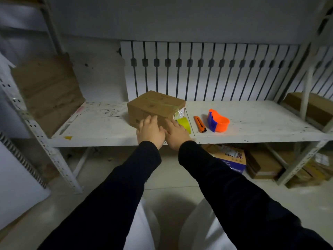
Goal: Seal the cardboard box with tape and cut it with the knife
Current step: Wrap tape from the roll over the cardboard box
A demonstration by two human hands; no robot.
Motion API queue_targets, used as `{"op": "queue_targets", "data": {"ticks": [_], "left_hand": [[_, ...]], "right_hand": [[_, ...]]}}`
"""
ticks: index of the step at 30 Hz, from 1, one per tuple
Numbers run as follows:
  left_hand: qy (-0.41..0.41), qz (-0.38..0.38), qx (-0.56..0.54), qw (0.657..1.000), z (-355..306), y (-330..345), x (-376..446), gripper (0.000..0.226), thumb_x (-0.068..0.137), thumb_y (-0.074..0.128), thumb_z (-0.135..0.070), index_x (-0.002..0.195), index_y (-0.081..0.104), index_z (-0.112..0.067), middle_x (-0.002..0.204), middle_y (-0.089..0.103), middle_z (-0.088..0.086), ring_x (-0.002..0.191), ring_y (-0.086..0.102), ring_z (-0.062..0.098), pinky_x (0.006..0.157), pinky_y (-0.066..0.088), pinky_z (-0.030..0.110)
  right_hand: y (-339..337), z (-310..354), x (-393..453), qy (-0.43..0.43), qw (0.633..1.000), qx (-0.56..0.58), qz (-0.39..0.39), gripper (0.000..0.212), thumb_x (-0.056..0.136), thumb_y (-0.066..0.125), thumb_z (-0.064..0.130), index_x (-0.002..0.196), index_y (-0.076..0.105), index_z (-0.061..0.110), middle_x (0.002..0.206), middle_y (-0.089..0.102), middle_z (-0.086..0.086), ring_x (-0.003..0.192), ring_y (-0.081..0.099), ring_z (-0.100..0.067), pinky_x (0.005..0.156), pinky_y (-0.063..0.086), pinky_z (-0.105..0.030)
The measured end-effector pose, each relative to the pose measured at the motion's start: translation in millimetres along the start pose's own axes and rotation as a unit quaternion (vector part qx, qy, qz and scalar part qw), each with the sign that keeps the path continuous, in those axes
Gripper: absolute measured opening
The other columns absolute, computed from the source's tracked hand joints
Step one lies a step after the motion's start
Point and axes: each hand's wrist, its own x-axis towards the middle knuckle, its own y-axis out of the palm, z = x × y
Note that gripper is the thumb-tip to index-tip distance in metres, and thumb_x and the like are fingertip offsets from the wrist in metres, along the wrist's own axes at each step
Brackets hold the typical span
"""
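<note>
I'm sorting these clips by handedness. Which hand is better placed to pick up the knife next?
Right. The right hand rests by the yellow tape roll, with the orange knife just beyond it on the shelf; the left hand would have to cross over.

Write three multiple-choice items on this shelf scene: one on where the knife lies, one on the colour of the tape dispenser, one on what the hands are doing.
1. Where does the knife lie?
A. On top of the cardboard box
B. On the shelf between the yellow tape roll and the tape dispenser
C. In the right hand

2. What colour is the tape dispenser?
A. Orange with a blue part
B. Green all over
C. Black and white

3. What are the hands doing?
A. Both rest on the near side of the cardboard box
B. Each holds a tool
C. Both hang below the shelf

Answers:
1 B: the knife lies flat on the shelf, with the yellow tape roll on its left.
2 A: its body is orange, with a blue piece at the front.
3 A: the left hand and right hand lie open against the cardboard box, holding nothing.
</note>
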Motion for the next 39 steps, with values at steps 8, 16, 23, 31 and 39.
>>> {"op": "queue_targets", "data": {"ticks": [8, 16, 23, 31, 39], "left_hand": [[0.003, 0.031, 0.008, 0.999, -6, 50, 46, 0.048, 0.093, 0.043, -0.022, 0.14, 0.034, -0.016, 0.154, 0.027, 0.005, 0.143, 0.018, 0.026, 0.117, 0.019, 0.041], [0.012, -0.023, 0.061, 0.998, -4, 95, 118, 0.055, 0.094, 0.04, -0.035, 0.146, 0.024, -0.022, 0.159, 0.014, 0.003, 0.146, 0.006, 0.028, 0.117, 0.013, 0.047], [0.04, 0.038, 0.087, 0.995, 13, 85, 127, 0.045, 0.096, 0.035, -0.04, 0.141, 0.035, -0.033, 0.156, 0.026, -0.003, 0.145, 0.011, 0.027, 0.118, 0.015, 0.046], [0.013, 0.023, 0.079, 0.997, 42, 63, 116, 0.046, 0.097, 0.032, -0.019, 0.143, 0.032, -0.027, 0.157, 0.024, -0.003, 0.146, 0.01, 0.026, 0.119, 0.014, 0.043], [-0.012, -0.004, 0.088, 0.996, 46, 50, 126, 0.06, 0.09, 0.037, -0.001, 0.144, 0.031, -0.027, 0.155, 0.029, -0.002, 0.147, 0.009, 0.026, 0.12, 0.008, 0.04]], "right_hand": [[11, -39, 51, -0.003, 1.0, 0.009, -0.013, 0.056, 0.097, 0.038, 0.029, 0.147, 0.015, 0.02, 0.157, 0.017, -0.013, 0.142, 0.022, -0.032, 0.116, 0.024, -0.044], [20, -64, 133, -0.048, 0.993, -0.012, -0.106, 0.054, 0.094, 0.04, 0.022, 0.146, 0.023, 0.018, 0.158, 0.013, -0.008, 0.146, 0.009, -0.027, 0.121, 0.009, -0.042], [23, -60, 139, -0.081, 0.993, -0.028, -0.08, 0.053, 0.091, 0.04, 0.014, 0.143, 0.031, 0.017, 0.154, 0.027, -0.003, 0.146, 0.011, -0.021, 0.119, 0.003, -0.039], [31, -27, 127, -0.13, 0.987, -0.038, -0.092, 0.048, 0.086, 0.043, 0.011, 0.133, 0.047, 0.018, 0.141, 0.047, -0.002, 0.136, 0.033, -0.02, 0.118, 0.008, -0.039], [15, -25, 138, -0.169, 0.984, 0.024, -0.058, 0.049, 0.08, 0.043, -0.006, 0.122, 0.06, 0.014, 0.122, 0.064, -0.007, 0.116, 0.051, -0.027, 0.099, 0.04, -0.032]]}}
